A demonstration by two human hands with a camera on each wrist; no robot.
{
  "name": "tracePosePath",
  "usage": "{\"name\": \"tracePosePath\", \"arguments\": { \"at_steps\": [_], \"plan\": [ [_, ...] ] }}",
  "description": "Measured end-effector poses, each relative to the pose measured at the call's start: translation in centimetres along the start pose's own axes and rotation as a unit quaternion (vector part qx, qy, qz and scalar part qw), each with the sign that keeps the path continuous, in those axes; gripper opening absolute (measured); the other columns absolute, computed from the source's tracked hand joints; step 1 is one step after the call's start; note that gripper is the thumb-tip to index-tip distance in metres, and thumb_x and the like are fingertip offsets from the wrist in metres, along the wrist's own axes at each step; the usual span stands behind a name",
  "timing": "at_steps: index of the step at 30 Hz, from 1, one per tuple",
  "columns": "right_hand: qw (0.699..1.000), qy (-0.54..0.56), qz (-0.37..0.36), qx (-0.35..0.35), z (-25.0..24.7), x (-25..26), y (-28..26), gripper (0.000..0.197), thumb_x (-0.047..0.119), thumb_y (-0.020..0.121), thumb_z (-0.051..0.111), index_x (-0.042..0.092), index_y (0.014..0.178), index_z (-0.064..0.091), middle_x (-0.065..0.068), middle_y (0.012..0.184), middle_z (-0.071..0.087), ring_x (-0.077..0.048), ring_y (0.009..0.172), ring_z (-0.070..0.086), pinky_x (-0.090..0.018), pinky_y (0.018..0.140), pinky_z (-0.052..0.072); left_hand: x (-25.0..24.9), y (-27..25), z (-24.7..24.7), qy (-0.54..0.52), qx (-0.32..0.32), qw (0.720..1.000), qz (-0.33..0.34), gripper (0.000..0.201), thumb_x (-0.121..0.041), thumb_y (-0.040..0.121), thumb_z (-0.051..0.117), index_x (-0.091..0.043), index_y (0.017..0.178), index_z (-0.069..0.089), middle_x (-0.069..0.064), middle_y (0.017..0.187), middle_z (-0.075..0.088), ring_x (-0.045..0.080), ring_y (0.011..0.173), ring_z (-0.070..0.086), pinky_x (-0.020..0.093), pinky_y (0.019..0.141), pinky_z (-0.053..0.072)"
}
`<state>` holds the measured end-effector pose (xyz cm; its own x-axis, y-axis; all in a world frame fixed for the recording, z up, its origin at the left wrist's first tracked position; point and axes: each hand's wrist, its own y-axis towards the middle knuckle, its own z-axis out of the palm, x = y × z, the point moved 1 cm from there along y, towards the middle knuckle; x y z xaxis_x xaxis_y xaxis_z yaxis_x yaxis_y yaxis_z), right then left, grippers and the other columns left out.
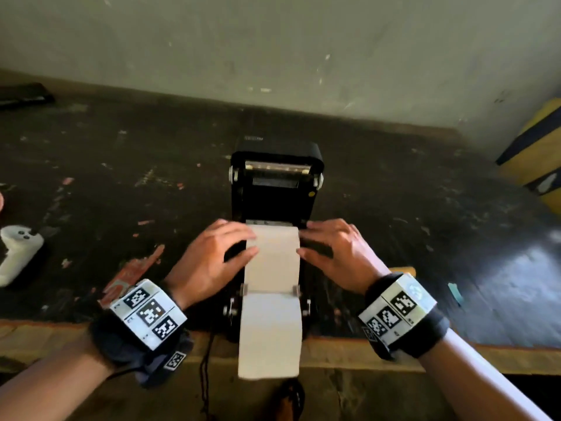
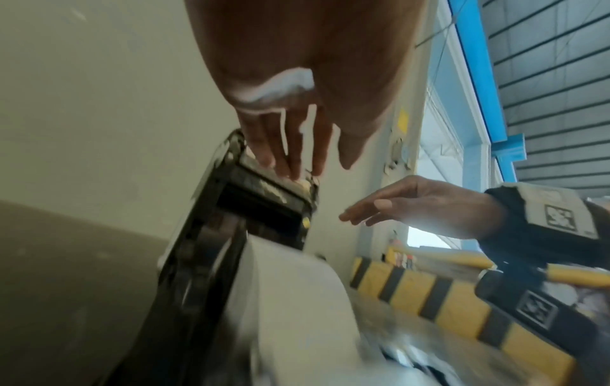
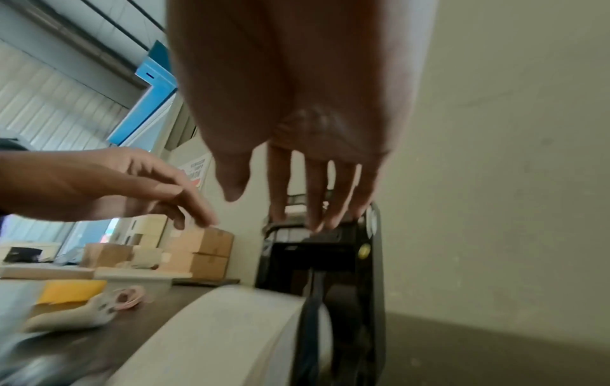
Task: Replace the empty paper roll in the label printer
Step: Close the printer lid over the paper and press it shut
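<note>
The label printer (image 1: 274,189) sits on the dark table (image 1: 121,165) at its near edge, its black lid (image 1: 277,159) swung up and back toward the wall (image 1: 273,50). A white paper roll (image 1: 271,259) lies in the open bay, and its loose strip (image 1: 268,338) runs forward over the front of the printer and hangs past the table edge.

The left hand (image 1: 212,259) is on the left side of the roll, fingers nearly straight and spread, fingertips at the paper's left edge. The right hand (image 1: 337,253) mirrors it on the right side, fingers extended, tips at the paper's right edge. Neither hand is wrapped round anything; the wrist views show both with fingers loosely stretched, though motion blur makes it hard to say whether the fingertips actually press the paper.

Left on the table lies a white controller (image 1: 18,253). A black flat object (image 1: 24,95) rests far left by the wall, and a yellow-and-black block (image 1: 537,153) stands at the right.
</note>
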<state>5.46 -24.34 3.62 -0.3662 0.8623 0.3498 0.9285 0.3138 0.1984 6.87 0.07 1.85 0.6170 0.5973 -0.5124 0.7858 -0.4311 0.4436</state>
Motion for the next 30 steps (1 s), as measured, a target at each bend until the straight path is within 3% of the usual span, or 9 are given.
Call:
{"name": "tracePosePath", "arguments": {
  "at_steps": [3,5,9,12,15,19,22,25,30],
  "plan": [
    [0.997,-0.04,0.03,-0.065,-3.0,-0.3,3.8,0.055,0.048,0.088,0.053,0.027,0.138,0.044,-0.007,0.149,0.039,-0.026,0.137,0.032,-0.043,0.11,0.025,0.5,4.6,-1.6,0.039,-0.09,0.995,-0.016,0.057,-0.05,0.083,0.043,-0.015,0.127,0.053,0.005,0.137,0.049,0.016,0.13,0.034,0.015,0.108,0.017],
    [0.995,-0.043,0.044,-0.081,-4.7,-0.4,5.9,0.058,0.047,0.09,0.051,0.027,0.142,0.037,-0.009,0.154,0.031,-0.028,0.14,0.026,-0.043,0.112,0.021,1.0,7.4,-2.5,0.047,-0.114,0.992,-0.03,0.063,-0.052,0.082,0.04,-0.015,0.133,0.044,0.007,0.145,0.04,0.017,0.135,0.025,0.024,0.112,0.016],
    [0.995,-0.048,0.08,-0.045,-5.8,-1.1,9.2,0.06,0.049,0.091,0.048,0.028,0.145,0.031,-0.01,0.156,0.024,-0.029,0.142,0.022,-0.042,0.113,0.018,2.9,11.4,-3.0,0.079,-0.073,0.992,-0.069,0.074,-0.063,0.078,0.03,-0.02,0.139,0.035,0.009,0.151,0.03,0.021,0.141,0.015,0.05,0.114,0.021],
    [0.995,-0.047,0.093,0.003,-5.5,-1.5,10.7,0.062,0.053,0.091,0.044,0.029,0.145,0.029,-0.01,0.157,0.022,-0.029,0.143,0.02,-0.042,0.114,0.017,4.2,12.9,-2.9,0.088,-0.034,0.99,-0.101,0.078,-0.067,0.074,0.027,-0.02,0.134,0.043,0.012,0.15,0.032,0.023,0.142,0.013,0.049,0.115,0.019],
    [0.996,0.005,0.091,0.0,-4.9,-2.1,10.7,0.059,0.052,0.091,0.043,0.027,0.144,0.032,-0.01,0.155,0.027,-0.028,0.143,0.022,-0.044,0.116,0.02,4.5,13.0,-3.1,0.045,-0.034,0.992,-0.113,0.06,-0.059,0.083,0.04,-0.021,0.128,0.052,0.011,0.147,0.037,0.019,0.142,0.012,0.045,0.115,0.018],
    [0.992,0.081,0.029,-0.096,-4.8,-2.0,9.1,0.056,0.062,0.088,0.036,0.021,0.116,0.063,-0.007,0.115,0.067,-0.021,0.109,0.059,-0.04,0.094,0.049,3.3,11.3,-3.5,0.005,-0.09,0.993,-0.073,0.033,-0.034,0.089,0.053,-0.017,0.117,0.062,0.008,0.138,0.05,0.011,0.134,0.03,0.03,0.109,0.024],
    [0.98,0.09,0.025,-0.175,-5.0,-1.2,7.2,0.042,0.05,0.089,0.042,0.016,0.085,0.067,-0.001,0.085,0.066,-0.013,0.081,0.059,-0.032,0.077,0.049,2.0,9.3,-4.1,-0.021,-0.126,0.99,-0.056,0.024,-0.036,0.086,0.058,-0.02,0.101,0.068,0.003,0.125,0.059,0.008,0.119,0.046,0.027,0.101,0.033],
    [0.97,0.11,0.088,-0.196,-4.4,-0.9,5.4,0.03,0.048,0.083,0.058,0.023,0.098,0.06,0.005,0.096,0.06,-0.012,0.091,0.057,-0.033,0.083,0.05,1.5,7.4,-4.5,-0.036,-0.142,0.987,-0.065,0.034,-0.047,0.078,0.061,-0.024,0.104,0.06,-0.006,0.112,0.056,0.006,0.112,0.047,0.027,0.096,0.036],
    [0.959,0.201,0.136,-0.147,-2.0,-0.8,2.2,0.062,0.046,0.077,0.069,0.03,0.131,0.044,0.004,0.124,0.056,-0.015,0.114,0.054,-0.037,0.098,0.047,1.8,4.2,-3.6,-0.068,-0.089,0.986,-0.123,0.062,-0.055,0.071,0.065,-0.028,0.124,0.049,-0.008,0.132,0.043,0.006,0.133,0.023,0.025,0.105,0.019]
  ]
}}
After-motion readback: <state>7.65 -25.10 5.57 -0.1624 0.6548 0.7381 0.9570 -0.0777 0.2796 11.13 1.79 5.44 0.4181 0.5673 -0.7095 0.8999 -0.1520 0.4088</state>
